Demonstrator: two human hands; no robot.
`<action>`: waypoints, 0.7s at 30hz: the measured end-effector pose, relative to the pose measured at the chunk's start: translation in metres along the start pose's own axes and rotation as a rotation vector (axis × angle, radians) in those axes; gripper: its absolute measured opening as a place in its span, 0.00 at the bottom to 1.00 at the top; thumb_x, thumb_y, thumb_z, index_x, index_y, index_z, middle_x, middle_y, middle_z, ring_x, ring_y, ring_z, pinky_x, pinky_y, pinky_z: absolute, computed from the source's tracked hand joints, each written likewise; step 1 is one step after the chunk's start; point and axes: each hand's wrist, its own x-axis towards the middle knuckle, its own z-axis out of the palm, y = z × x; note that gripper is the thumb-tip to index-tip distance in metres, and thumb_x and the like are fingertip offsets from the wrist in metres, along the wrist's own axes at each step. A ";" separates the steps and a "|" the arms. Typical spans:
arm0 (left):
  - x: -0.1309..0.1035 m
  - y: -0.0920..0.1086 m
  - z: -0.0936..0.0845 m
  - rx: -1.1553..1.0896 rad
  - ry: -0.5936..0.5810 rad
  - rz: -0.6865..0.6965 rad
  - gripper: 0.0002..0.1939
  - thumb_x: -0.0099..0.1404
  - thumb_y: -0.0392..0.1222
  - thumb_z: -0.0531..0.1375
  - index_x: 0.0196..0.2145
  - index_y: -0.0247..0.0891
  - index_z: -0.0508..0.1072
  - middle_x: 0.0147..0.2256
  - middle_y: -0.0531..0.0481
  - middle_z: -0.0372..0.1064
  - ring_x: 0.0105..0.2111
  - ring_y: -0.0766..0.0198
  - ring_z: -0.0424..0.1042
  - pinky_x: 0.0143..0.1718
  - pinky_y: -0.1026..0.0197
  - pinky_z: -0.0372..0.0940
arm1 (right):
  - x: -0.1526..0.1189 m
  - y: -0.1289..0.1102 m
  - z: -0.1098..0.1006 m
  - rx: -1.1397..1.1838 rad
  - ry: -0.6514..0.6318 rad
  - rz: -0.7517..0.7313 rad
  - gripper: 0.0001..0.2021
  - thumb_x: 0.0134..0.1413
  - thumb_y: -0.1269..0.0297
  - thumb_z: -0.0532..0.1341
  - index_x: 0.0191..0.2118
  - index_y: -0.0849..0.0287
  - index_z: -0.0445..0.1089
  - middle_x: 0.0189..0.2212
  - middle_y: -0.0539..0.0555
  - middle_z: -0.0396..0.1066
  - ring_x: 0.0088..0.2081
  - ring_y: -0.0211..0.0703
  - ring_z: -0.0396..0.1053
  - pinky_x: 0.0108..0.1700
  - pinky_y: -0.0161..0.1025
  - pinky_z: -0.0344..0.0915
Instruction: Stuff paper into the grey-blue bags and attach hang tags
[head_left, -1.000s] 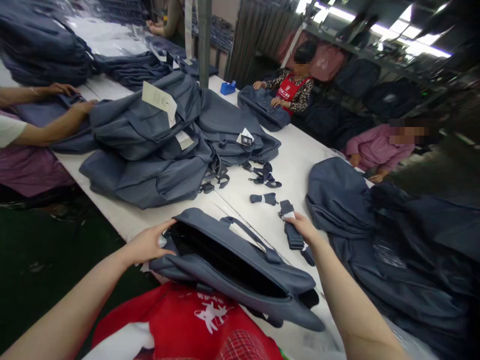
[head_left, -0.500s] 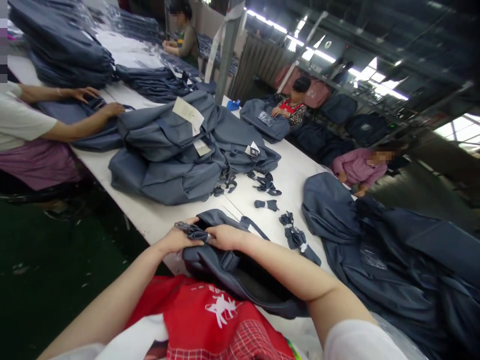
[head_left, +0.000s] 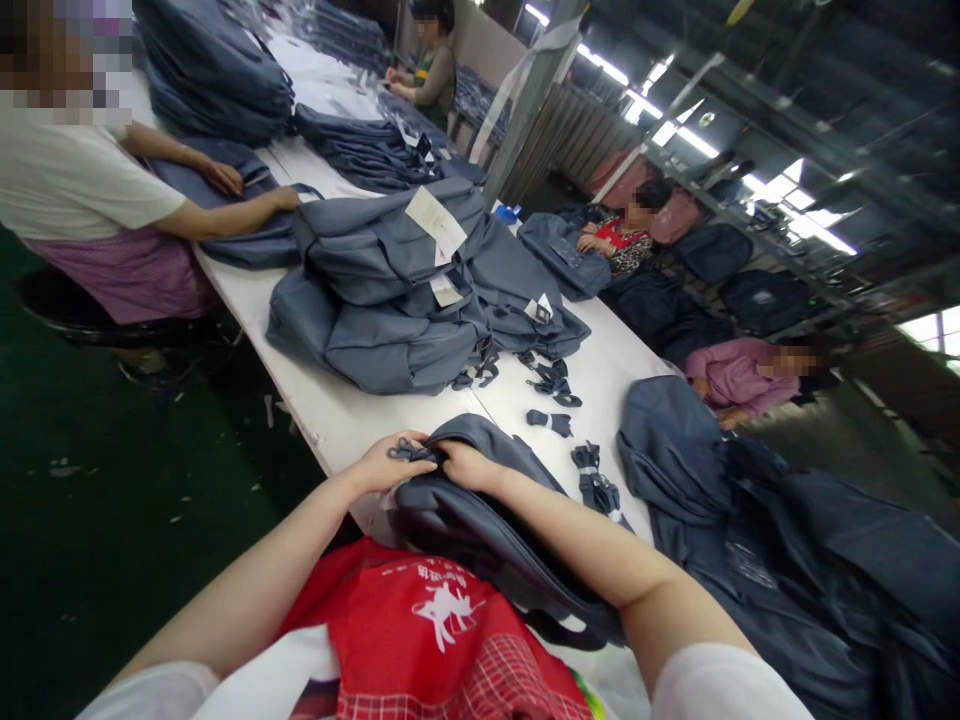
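A dark blue-grey bag [head_left: 480,530] lies at the table's near edge, against my red apron, with its mouth open. My left hand [head_left: 386,462] is at the bag's left end, closed around a bundled strap [head_left: 411,451] with a metal hook at its end. Close beside it, my right hand [head_left: 466,466] reaches into the bag's opening, its fingertips hidden by the strap and the fabric. My right forearm lies across the opening.
Bundled straps [head_left: 549,423] lie on the white table [head_left: 300,400] beyond the bag. Tagged bags [head_left: 390,330] are piled ahead, and more bags [head_left: 750,540] at right. A co-worker [head_left: 97,190] handles fabric at left; others sit across the table.
The strap bundle, earlier between both hands above the bag, now sits mostly in my left hand. My right hand has slid into the bag's mouth. The view has shifted left.
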 end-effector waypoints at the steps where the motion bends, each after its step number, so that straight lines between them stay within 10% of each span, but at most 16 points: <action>1: 0.001 0.001 0.000 0.000 -0.009 -0.009 0.27 0.51 0.52 0.65 0.48 0.38 0.70 0.40 0.49 0.76 0.41 0.59 0.74 0.47 0.58 0.67 | -0.001 -0.005 -0.003 0.043 0.024 0.007 0.17 0.60 0.69 0.50 0.50 0.63 0.71 0.49 0.58 0.72 0.50 0.45 0.69 0.54 0.41 0.63; 6: 0.003 0.014 0.011 0.330 -0.021 -0.018 0.14 0.57 0.44 0.59 0.42 0.41 0.72 0.40 0.47 0.76 0.41 0.57 0.74 0.44 0.60 0.66 | -0.017 -0.033 -0.003 -0.056 0.182 -0.094 0.21 0.62 0.53 0.52 0.51 0.63 0.68 0.45 0.61 0.73 0.45 0.48 0.70 0.50 0.42 0.64; 14: -0.001 0.021 -0.001 0.433 -0.092 0.147 0.12 0.46 0.44 0.66 0.31 0.41 0.75 0.42 0.48 0.74 0.43 0.58 0.71 0.46 0.61 0.64 | -0.015 -0.020 0.001 -0.240 0.173 -0.033 0.15 0.66 0.63 0.46 0.39 0.64 0.68 0.33 0.58 0.73 0.34 0.41 0.69 0.38 0.36 0.61; 21: -0.013 0.000 -0.023 0.385 0.176 -0.014 0.14 0.55 0.41 0.56 0.39 0.41 0.74 0.41 0.50 0.75 0.43 0.57 0.72 0.48 0.58 0.65 | -0.007 -0.014 0.000 -0.178 0.071 -0.009 0.17 0.66 0.63 0.45 0.41 0.64 0.70 0.37 0.60 0.74 0.38 0.41 0.71 0.41 0.36 0.63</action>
